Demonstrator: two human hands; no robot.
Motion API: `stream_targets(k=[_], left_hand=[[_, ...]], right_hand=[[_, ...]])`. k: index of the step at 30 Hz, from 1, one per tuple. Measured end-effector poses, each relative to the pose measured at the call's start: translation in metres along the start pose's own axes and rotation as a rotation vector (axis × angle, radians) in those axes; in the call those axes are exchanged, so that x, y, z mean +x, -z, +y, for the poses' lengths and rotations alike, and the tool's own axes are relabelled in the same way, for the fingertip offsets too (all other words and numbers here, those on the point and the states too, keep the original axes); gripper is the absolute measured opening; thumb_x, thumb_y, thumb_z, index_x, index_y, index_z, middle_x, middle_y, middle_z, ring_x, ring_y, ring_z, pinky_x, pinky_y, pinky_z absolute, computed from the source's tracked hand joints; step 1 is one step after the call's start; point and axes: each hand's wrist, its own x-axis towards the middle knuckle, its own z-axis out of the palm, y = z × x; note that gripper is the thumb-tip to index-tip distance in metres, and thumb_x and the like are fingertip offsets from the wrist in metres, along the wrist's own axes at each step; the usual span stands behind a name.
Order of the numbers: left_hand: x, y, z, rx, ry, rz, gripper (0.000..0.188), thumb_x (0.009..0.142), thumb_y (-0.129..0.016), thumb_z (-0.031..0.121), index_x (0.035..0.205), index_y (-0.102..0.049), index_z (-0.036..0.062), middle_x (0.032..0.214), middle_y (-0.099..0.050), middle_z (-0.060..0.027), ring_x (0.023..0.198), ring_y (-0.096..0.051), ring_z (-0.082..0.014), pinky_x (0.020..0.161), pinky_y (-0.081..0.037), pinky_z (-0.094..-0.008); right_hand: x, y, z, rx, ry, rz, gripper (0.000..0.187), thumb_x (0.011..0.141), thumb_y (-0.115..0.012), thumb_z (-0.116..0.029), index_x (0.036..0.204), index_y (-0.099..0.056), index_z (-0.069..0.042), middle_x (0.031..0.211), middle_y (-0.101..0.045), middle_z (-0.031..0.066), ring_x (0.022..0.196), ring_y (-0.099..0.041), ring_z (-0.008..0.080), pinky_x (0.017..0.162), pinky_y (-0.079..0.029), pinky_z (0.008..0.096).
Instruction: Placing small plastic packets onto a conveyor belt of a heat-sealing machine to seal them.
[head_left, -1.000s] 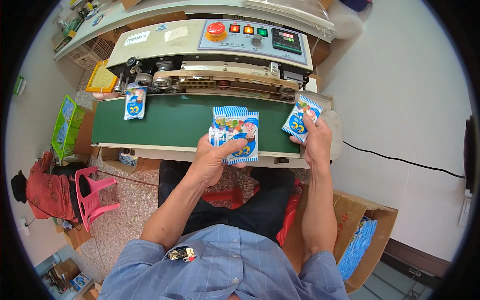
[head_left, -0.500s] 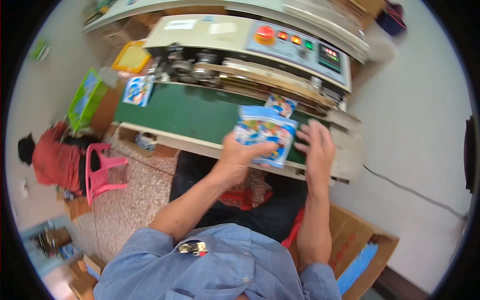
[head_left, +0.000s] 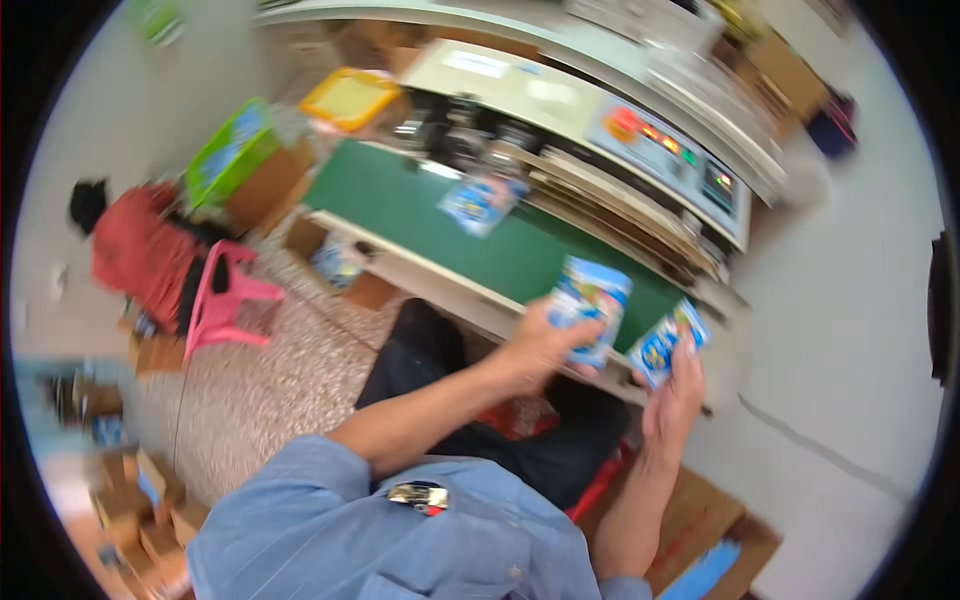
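My left hand is closed on a small blue-and-white printed packet, its thumb across the front and the packet upright over the front edge of the green work surface. Whether more packets lie behind it, I cannot tell. To the right, my right hand grips another packet of the same kind with its fingers, tilted and apart from the first. A third blue packet, blurred, lies on the green surface near the metal rollers of a long machine.
The machine's control panel has lit displays and a red knob. Beyond the left end stand a yellow tray and a green bin. A pink stool is on the floor at left; a cardboard box stands by my right side.
My right hand, empty before, now holds a packet, away from the left hand's. The view has turned, shifting the machine to the right. The packet at the surface's far left end is gone from there.
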Motion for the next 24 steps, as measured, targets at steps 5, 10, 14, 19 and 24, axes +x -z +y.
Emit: stream_targets(k=[5, 10, 14, 19, 24], left_hand=[[0.006, 0.005, 0.014, 0.053, -0.012, -0.015, 0.034, 0.087, -0.076, 0.017, 0.115, -0.062, 0.0029, 0.099, -0.070, -0.0073, 0.083, -0.071, -0.0182, 0.057, -0.062, -0.0298], [0.016, -0.002, 0.015, 0.003, 0.038, -0.140, 0.037, 0.091, -0.071, 0.020, 0.121, -0.058, 0.0013, 0.106, -0.069, -0.0103, 0.090, -0.072, -0.0208, 0.061, -0.063, -0.0311], [0.018, -0.003, 0.017, -0.053, 0.062, -0.159, 0.038, 0.093, -0.069, 0.019, 0.124, -0.055, 0.0004, 0.108, -0.069, -0.0110, 0.091, -0.072, -0.0226, 0.063, -0.064, -0.0333], [0.022, -0.001, 0.015, 0.026, 0.016, -0.105, 0.038, 0.092, -0.070, 0.016, 0.123, -0.056, 0.0001, 0.108, -0.069, -0.0108, 0.090, -0.072, -0.0226, 0.063, -0.064, -0.0325], [0.024, -0.006, 0.013, 0.052, 0.012, -0.077, 0.039, 0.091, -0.072, 0.019, 0.123, -0.058, 0.0015, 0.107, -0.069, -0.0098, 0.089, -0.072, -0.0206, 0.060, -0.063, -0.0311]], right_hand=[[0.045, 0.036, -0.008, -0.080, 0.021, 0.112, 0.029, 0.101, -0.057, -0.028, 0.117, -0.060, -0.004, 0.100, -0.067, 0.0051, 0.083, -0.068, 0.0134, 0.061, -0.061, 0.0318], [0.065, 0.046, -0.012, -0.119, -0.016, 0.123, 0.027, 0.102, -0.054, -0.022, 0.115, -0.059, 0.001, 0.098, -0.067, 0.0074, 0.079, -0.069, 0.0145, 0.057, -0.064, 0.0309], [0.083, 0.031, -0.009, -0.155, -0.030, 0.087, 0.028, 0.102, -0.054, -0.022, 0.115, -0.060, 0.002, 0.099, -0.068, 0.0081, 0.079, -0.069, 0.0148, 0.058, -0.063, 0.0303], [0.095, 0.000, 0.001, -0.157, -0.104, -0.021, 0.031, 0.102, -0.055, -0.025, 0.114, -0.062, 0.003, 0.097, -0.068, 0.0084, 0.079, -0.069, 0.0147, 0.059, -0.062, 0.0306], [0.070, -0.029, 0.002, -0.337, -0.049, -0.052, 0.035, 0.101, -0.057, -0.029, 0.117, -0.061, 0.002, 0.107, -0.066, 0.0118, 0.089, -0.068, 0.0185, 0.071, -0.059, 0.0324]])
